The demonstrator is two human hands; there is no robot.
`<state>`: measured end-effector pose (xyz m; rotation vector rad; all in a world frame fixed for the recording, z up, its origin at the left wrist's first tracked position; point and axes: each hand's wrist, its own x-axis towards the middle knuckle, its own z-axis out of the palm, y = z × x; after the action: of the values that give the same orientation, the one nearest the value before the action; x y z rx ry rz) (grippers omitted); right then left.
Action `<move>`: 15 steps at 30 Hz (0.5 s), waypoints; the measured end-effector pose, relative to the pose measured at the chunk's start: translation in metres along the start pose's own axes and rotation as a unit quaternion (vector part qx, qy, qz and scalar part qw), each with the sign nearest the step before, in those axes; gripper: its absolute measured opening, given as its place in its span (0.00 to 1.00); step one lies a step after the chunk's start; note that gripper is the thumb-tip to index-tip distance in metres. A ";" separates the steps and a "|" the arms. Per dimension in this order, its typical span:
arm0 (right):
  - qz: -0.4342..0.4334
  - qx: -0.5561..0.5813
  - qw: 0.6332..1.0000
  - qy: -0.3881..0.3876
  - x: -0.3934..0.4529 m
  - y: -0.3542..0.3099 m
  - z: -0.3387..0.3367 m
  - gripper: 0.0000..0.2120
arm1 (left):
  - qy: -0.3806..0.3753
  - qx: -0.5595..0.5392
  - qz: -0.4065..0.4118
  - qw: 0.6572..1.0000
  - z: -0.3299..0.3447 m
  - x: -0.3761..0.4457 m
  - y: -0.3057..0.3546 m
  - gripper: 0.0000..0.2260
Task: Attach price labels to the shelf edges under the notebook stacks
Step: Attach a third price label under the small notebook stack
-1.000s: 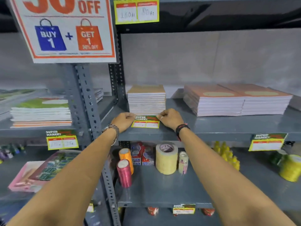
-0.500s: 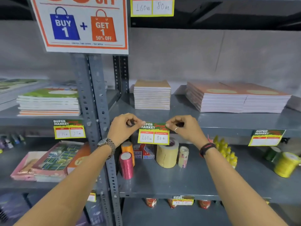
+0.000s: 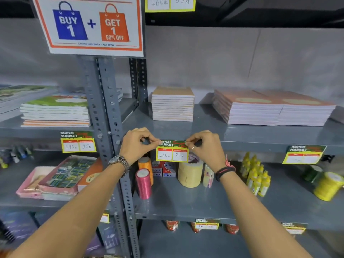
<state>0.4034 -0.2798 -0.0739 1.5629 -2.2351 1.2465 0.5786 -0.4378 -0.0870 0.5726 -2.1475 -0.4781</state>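
Observation:
A yellow, green and red price label (image 3: 172, 151) marked 160 and 80 hangs against the front edge of the grey shelf (image 3: 251, 144), below a small stack of brown-covered notebooks (image 3: 172, 104). My left hand (image 3: 136, 144) pinches the label's top left corner. My right hand (image 3: 204, 146) pinches its top right corner. A wider double stack of orange notebooks (image 3: 273, 108) lies further right on the same shelf, above another label (image 3: 303, 154) on the edge. A green-covered stack (image 3: 55, 112) sits on the left bay, over a label (image 3: 78, 142).
A perforated grey upright (image 3: 109, 127) divides the two bays. Below the label stand thread spools (image 3: 143, 183), a tape roll (image 3: 189, 172), yellow bottles (image 3: 256, 175) and a yellow spool (image 3: 328, 185). A promotional sign (image 3: 89, 25) hangs above.
One second ago the label lay flat on the shelf top under both fists. It now hangs down over the shelf's front edge, pinched at its top corners by both hands.

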 end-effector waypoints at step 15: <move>0.016 -0.013 1.000 0.011 0.002 -0.003 0.003 0.01 | 0.004 -0.011 -0.004 1.000 0.002 0.004 -0.002 0.10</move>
<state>0.4061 -0.2839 -0.0731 1.5033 -2.2618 1.2310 0.5750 -0.4420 -0.0867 0.5706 -2.1312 -0.5019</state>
